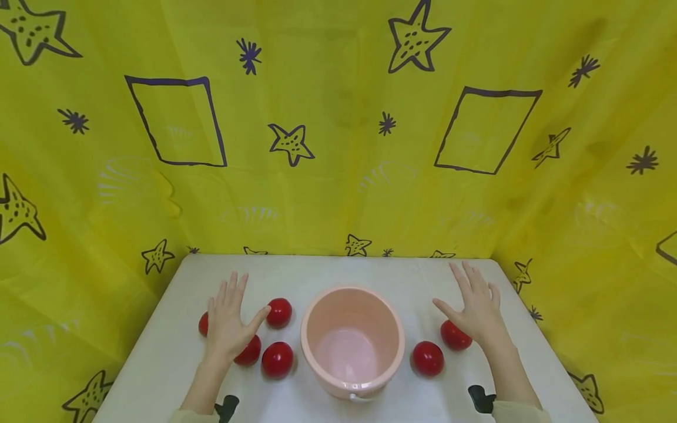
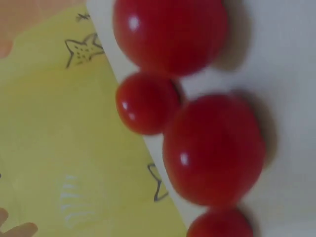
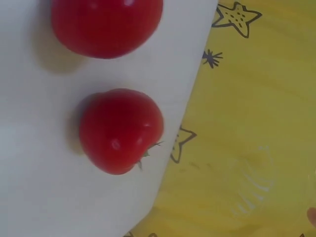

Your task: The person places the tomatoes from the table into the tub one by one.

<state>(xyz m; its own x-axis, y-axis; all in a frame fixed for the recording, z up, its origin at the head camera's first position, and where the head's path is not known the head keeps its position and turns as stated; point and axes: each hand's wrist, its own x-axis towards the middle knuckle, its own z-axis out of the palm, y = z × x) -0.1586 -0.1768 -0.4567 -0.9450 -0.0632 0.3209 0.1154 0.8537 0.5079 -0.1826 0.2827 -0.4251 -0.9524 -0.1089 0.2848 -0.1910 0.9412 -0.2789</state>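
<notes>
My left hand is held over the left side of the table, fingers straight and spread, holding nothing. Below and around it lie several red tomatoes, among them one by the thumb and a nearer one beside the bucket. In the left wrist view a big tomato sits close to smaller ones. On the right, my right hand is spread flat in the air with nothing in it. Under it are two tomatoes, one partly covered by the hand and one nearer the bucket. Green leaves show on one tomato in the right wrist view.
A pink bucket with a white handle stands between the hands, nothing inside it. The white table is enclosed by yellow curtains with stars drawn on them. Dark wrist straps show near both sleeves.
</notes>
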